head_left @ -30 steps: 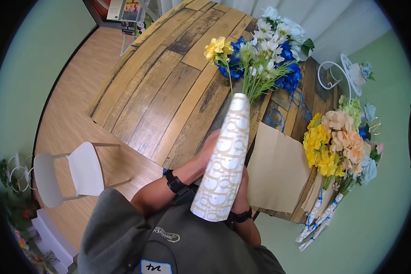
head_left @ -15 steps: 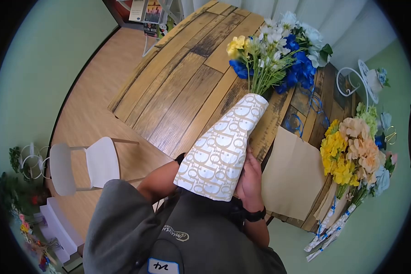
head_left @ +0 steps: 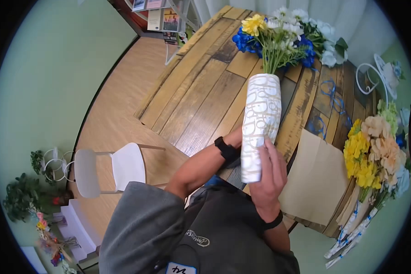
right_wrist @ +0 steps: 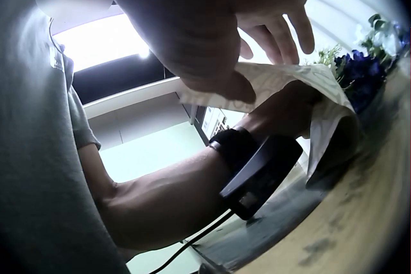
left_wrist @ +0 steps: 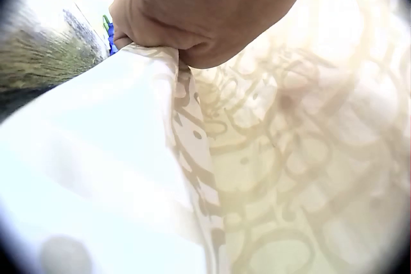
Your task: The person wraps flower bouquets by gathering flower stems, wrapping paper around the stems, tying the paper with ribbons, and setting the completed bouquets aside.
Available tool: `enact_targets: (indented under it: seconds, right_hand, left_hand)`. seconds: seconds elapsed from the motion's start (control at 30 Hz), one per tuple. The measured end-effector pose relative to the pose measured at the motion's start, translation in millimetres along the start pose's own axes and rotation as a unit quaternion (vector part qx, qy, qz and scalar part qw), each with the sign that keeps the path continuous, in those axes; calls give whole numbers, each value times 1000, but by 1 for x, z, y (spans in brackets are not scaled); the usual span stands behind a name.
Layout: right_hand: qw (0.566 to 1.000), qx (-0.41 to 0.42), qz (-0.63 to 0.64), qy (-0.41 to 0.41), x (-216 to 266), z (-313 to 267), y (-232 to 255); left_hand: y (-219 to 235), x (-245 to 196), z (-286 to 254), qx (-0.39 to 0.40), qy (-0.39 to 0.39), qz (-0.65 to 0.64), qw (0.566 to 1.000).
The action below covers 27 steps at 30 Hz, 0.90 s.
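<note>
A white sheet of wrapping paper with a beige letter pattern stands rolled into a tube in front of the body. Flower stems run down to its top rim, under white and yellow blooms; their lower ends are hidden. My left hand grips a folded edge of the paper in the left wrist view; the paper covers this hand in the head view. My right hand lies against the near, lower part of the tube, its fingers extended along the paper. The right wrist view shows those fingers spread above the sheet.
Brown paper lies on the wooden table at the right, beside blue ribbon. Yellow and peach bouquets lie along the right edge. Blue flowers rest at the back. A white chair stands left.
The paper, spread wide half a second ago, is now a narrower tube. My right hand has moved from its side onto its front. The head view has turned left.
</note>
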State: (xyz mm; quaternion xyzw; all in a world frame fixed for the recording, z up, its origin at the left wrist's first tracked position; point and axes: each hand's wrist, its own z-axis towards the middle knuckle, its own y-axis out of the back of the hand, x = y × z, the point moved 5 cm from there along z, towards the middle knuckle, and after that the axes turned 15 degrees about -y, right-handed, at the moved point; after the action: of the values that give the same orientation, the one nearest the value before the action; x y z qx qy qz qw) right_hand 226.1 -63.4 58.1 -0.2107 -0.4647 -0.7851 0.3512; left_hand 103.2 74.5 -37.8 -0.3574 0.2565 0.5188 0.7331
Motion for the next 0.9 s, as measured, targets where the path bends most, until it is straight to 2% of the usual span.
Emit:
enact_targets:
  seconds: [0.07,0.1,0.13,0.17,0.2,0.23,0.27,0.3,0.33,0.4,0.43,0.5,0.53,0.6,0.9]
  right_hand:
    - [999,-33,11,-26,-8,-2,14]
    - [993,-49,66,-89,-17,-4,20]
    - [979,-67,121,-148,-26,-8,26]
    - [958,-71,173,-217,-38,-15,29]
    - [959,-75,160,-221,-42,-19,32]
    - [939,-91,182,-277,-51,-23,35]
    - [914,-106,204,-333,-57,-27,37]
    - [898,-178,233,-329,-50,-21,39]
    - [899,-180,224,-330,-50,-19,38]
    - [866,-227,249,-369,-59,-19,41]
    - [869,-229,245,-363,-61,-17,45]
    - [864,-192,216,-413,-73,-19,50]
    - [866,-190,218,-406,-80,-18,50]
    - [817,-220,269,-461,-98,-24,49]
    - [833,-229,260,-431,-99,-19,56]
  left_hand:
    - [-19,21,3,-1,1,24,1000]
    - [-3,78,1,-54,14,-234,971]
    - [6,82,10,9,66,106,992]
    - [5,72,20,16,26,106,994]
    - [0,59,28,22,-16,106,994]
    - [-9,47,36,21,-14,94,995]
    - [-15,35,44,11,13,195,981]
    - [-18,26,47,1,41,295,955]
    - [-21,22,49,1,44,287,957]
    - [-15,31,44,-95,203,196,955]
    - [-14,33,43,-89,221,180,954]
    - [-16,35,40,-94,210,151,961]
    - [-15,37,42,-97,202,129,966]
    - [-13,41,41,-99,214,111,965]
    - [-21,39,34,-168,274,-66,945]
